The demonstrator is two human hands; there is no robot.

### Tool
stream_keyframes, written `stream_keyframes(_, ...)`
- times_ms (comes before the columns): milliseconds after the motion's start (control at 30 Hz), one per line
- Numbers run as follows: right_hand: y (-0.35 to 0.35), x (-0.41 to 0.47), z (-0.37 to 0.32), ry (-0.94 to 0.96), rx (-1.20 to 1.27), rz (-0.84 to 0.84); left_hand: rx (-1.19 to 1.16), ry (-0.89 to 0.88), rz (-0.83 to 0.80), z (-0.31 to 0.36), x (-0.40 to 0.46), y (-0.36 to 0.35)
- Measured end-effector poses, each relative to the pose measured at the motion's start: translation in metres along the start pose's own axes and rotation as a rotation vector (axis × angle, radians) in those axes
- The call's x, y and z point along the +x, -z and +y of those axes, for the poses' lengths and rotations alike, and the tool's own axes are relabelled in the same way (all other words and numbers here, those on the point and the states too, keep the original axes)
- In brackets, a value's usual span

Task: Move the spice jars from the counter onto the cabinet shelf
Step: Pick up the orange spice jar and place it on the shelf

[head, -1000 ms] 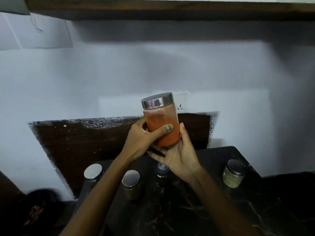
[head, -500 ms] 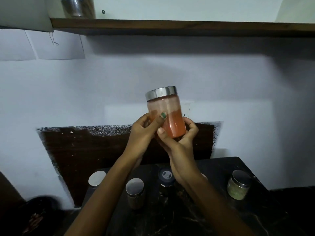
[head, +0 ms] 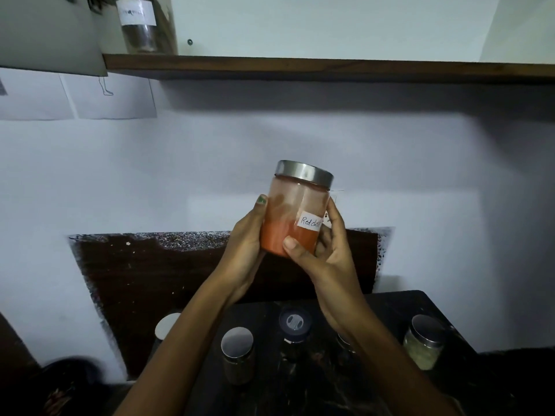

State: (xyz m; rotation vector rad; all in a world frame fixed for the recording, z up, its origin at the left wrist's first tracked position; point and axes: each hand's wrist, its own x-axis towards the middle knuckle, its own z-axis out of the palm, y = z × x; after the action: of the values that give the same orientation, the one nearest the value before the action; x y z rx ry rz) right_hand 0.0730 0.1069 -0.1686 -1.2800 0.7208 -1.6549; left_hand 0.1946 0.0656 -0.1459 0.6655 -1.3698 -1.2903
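A: Which step is she on?

B: She is carrying one jar up. The red chilli jar (head: 292, 217) is hanging in mid-air, tilted a little, well above the desk (head: 399, 307) and well below the cabinet shelf (head: 330, 69). The left hand (head: 244, 250) is cupping its left side with fingers curled round the glass, and the right hand (head: 327, 256) is gripping the other side, thumb pressing across the front near the handwritten label.

A: And the next move?

B: I am guessing it needs a lift above the shelf's front edge, then a straightening so the base lands flat. There is bare shelf to the right of the labelled jar on the shelf (head: 138, 24).

A: What is waiting below?

B: A steel-lidded jar (head: 237, 352), a dark-lidded jar (head: 294, 328) and a pale green jar (head: 423, 343) are standing on the black marbled desk. Behind is a white wall with a dark backsplash panel (head: 168, 268).
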Motion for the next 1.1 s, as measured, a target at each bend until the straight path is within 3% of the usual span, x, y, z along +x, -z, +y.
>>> stream_keyframes(200,-0.007,0.006,-0.011,0.198,-0.268,0.137,0.106,-0.175,0.061,-0.002,-0.007,-0.01)
stream_keyframes(367,-0.013,0.011,-0.014,0.232,-0.399,0.205,0.113,-0.176,0.07,-0.007,-0.008,-0.011)
stream_keyframes(733,-0.023,0.02,-0.017,0.276,-0.408,0.214,0.218,-0.213,0.129,0.006,-0.005,-0.008)
stream_keyframes(1100,-0.068,0.118,-0.078,0.651,-0.438,0.246,0.527,-0.534,0.16,0.108,0.054,0.005)
